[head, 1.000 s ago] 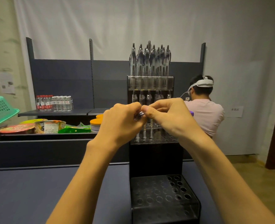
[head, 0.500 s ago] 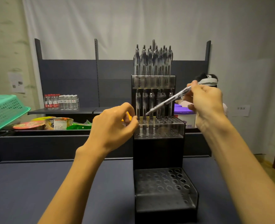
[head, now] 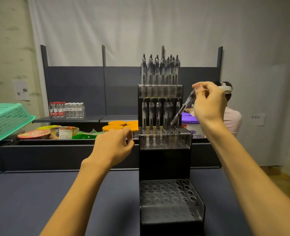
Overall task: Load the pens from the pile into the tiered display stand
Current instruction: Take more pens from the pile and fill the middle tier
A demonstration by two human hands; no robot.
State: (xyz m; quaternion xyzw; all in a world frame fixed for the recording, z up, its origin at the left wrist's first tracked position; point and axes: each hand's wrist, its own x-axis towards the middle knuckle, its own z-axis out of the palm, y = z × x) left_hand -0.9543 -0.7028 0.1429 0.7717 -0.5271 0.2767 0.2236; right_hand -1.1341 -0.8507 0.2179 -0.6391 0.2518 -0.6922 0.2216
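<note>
A big dark table holds a tall black display stand with three steps. The top step is full of pens, the middle step has one row, and the bottom step has none. The right hand pinches a pen, tilted, its tip at a middle-step hole. The left hand hangs loose beside the stand, holding nothing.
</note>
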